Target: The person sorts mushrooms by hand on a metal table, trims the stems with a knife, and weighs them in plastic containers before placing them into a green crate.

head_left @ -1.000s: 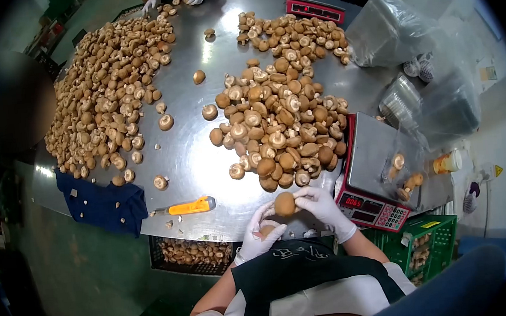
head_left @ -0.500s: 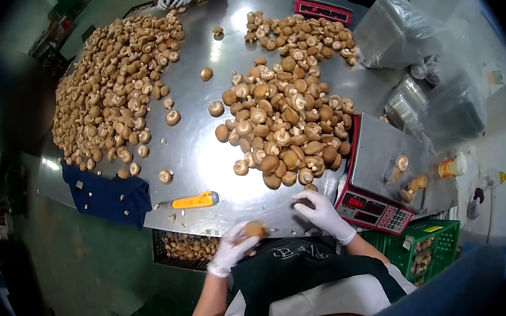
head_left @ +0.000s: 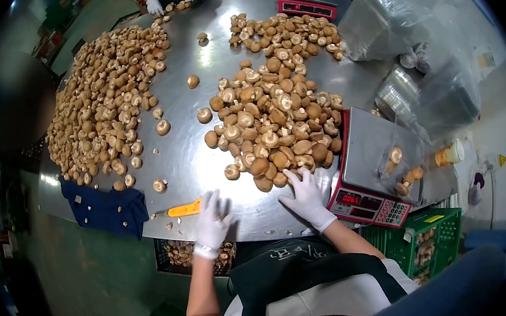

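Observation:
My left hand (head_left: 212, 225), in a white glove, is over the front of the steel table with its fingers stretched out and slightly blurred. Its fingertips cover the right end of a yellow-orange utility knife (head_left: 184, 209); no mushroom shows in this hand. My right hand (head_left: 308, 201), also gloved, rests its fingertips at the near edge of the mushroom pile (head_left: 274, 126), thumb and fingers apart. Brown caps and pale stems make up that pile. To the right of this hand is a red scale (head_left: 362, 199) with a lit display, bearing a clear tray (head_left: 391, 167) with a few mushrooms.
A larger mushroom heap (head_left: 103, 99) covers the left side, above a dark blue cloth (head_left: 107, 210). Crates of mushrooms stand below the edge, one black (head_left: 166, 265), one green (head_left: 447, 243). Plastic-wrapped trays (head_left: 382, 23) lie right. Another person's gloved hands (head_left: 155, 6) work opposite.
My left hand has moved up and left to the knife, and the mushroom it held is gone from it. My right hand has reached forward to the pile. The view has shifted slightly.

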`<state>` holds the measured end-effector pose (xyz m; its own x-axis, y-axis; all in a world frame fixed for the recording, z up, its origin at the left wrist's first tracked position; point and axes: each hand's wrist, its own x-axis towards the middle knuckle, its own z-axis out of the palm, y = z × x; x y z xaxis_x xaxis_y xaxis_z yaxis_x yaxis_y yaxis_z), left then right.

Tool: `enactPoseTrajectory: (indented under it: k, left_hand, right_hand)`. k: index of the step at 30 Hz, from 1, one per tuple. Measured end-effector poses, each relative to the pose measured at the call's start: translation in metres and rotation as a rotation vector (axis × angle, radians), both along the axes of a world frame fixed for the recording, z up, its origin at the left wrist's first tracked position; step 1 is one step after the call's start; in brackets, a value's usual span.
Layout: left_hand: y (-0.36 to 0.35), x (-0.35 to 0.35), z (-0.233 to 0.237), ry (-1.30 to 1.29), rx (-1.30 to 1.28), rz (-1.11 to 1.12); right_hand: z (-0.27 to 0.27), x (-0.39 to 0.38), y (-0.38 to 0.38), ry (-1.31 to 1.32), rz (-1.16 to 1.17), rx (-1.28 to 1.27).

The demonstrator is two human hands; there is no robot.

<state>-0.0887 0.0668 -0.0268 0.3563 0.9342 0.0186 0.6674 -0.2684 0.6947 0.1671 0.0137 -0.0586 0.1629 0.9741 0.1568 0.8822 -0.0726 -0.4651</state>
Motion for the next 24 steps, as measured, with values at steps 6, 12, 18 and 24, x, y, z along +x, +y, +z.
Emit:
enactPoseTrajectory:
  k: [6,12,18,24]
  left_hand:
    - [0.04,0.103,-0.017,0.224,0.109,-0.257]
    - [0.036,0.109,-0.028,0.327,0.057,-0.268]
    - [0.03,0.117,-0.033,0.366,0.092,-0.335]
    - [0.028,0.13,-0.024,0.337,0.025,-0.229]
  right_hand:
    - [-0.023,-0.003,0.018,-0.188,0.0,0.0]
    - [-0.027,-0.003,-0.017,-0.194,0.153,0.11]
    - [-0.003,0.013,-0.014,0.644,-0.011,0.072]
    - [0.119,0.091,-0.047,0.093,-0.279,0.452]
